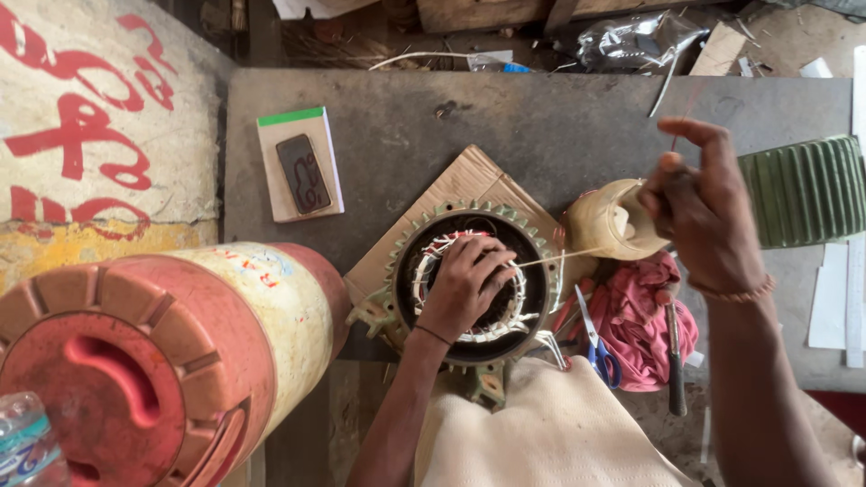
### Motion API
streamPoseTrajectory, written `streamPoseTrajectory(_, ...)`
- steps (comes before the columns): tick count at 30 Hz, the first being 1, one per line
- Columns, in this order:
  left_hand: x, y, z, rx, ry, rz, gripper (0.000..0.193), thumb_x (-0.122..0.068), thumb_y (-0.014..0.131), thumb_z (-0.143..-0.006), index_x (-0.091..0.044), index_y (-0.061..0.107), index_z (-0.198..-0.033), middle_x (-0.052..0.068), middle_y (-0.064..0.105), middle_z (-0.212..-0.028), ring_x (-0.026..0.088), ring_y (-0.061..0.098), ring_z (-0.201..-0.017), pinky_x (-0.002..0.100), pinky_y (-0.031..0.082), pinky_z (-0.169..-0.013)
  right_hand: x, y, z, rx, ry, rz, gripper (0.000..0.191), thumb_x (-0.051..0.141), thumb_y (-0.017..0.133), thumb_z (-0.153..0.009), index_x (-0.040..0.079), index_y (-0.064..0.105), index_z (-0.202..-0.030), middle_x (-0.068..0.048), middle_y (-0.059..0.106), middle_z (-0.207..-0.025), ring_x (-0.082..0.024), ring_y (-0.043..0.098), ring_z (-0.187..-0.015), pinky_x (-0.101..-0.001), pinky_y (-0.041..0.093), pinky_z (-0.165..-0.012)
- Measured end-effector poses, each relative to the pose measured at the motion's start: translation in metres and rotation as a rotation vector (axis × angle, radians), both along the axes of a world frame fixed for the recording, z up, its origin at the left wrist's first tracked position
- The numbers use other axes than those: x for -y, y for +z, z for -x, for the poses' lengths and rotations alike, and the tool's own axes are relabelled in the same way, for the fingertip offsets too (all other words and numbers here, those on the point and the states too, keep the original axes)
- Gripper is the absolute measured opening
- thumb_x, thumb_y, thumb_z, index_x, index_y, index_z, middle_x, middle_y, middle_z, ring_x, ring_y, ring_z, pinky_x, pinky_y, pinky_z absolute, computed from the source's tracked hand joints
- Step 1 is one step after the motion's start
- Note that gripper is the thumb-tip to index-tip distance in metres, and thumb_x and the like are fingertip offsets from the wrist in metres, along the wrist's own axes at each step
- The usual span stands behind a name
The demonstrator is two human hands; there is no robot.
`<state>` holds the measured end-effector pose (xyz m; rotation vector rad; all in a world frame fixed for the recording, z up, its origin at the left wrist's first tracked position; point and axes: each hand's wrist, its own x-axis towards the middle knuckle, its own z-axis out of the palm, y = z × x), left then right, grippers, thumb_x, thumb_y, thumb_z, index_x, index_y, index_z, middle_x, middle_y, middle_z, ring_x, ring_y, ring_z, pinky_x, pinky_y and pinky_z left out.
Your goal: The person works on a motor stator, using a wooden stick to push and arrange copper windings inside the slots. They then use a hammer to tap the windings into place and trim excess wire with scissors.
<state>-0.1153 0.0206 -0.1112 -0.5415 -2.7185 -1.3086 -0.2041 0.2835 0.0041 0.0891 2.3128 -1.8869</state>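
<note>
Head view: the left hand [466, 286] presses flat inside the round green finned metal motor stator [469, 282], hiding part of its white-laced windings. The right hand [699, 212], raised at far right, pinches a taut pale thread [564, 256]; its fingertips are hard to make out.

the motor housing [469, 281] is dull grey-green with a dark ring inside, its windings [516, 302] white flecked with red. under it the cardboard [469, 180] is plain brown. right of the housing lies a crumpled pink-red cloth [636, 316], with blue-handled scissors [597, 347] on its near edge and a pale cream spool [613, 221] above it. far right of the housing sits a ribbed green cover [807, 189]. left of it, a red and cream jug [153, 361], and a white notepad [298, 164] edged green.
</note>
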Motion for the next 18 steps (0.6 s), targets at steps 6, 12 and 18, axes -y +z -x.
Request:
streamPoseTrajectory(6,0.04,0.016,-0.002,0.036,0.249,-0.407,0.022,-0.023,0.061,-0.109,-0.01,0.065,-0.127,0.009,0.071,-0.13,0.027,0.07,-0.124,0.043,0.057,-0.11,-0.012,-0.004,-0.029,0.009,0.065,-0.303,0.017,0.011,0.06,-0.107,0.0,0.07,-0.116,0.0,0.061,-0.084,-0.005,0.045,-0.06,-0.0215,0.033,-0.048)
streamPoseTrajectory(12,0.018,0.037,-0.041,0.303,0.387,-0.582,0.032,-0.03,0.053,-0.107,-0.012,0.058,-0.134,0.009,0.065,-0.132,0.022,0.074,-0.109,0.034,0.067,-0.092,-0.008,-0.008,-0.064,-0.044,0.333,-0.352,0.018,0.014,0.067,-0.099,0.002,0.074,-0.11,-0.002,0.069,-0.087,-0.005,0.057,-0.071,-0.0228,0.047,-0.059)
streamPoseTrajectory(18,-0.032,0.039,-0.075,-0.014,0.227,-0.187,0.03,-0.026,0.051,-0.111,-0.006,0.061,-0.132,0.012,0.07,-0.109,0.026,0.07,-0.096,0.038,0.055,-0.089,0.004,-0.018,-0.086,0.25,0.582,-0.508,0.018,0.016,0.073,-0.087,0.007,0.08,-0.1,-0.003,0.071,-0.074,-0.011,0.06,-0.051,-0.0283,0.048,-0.044)
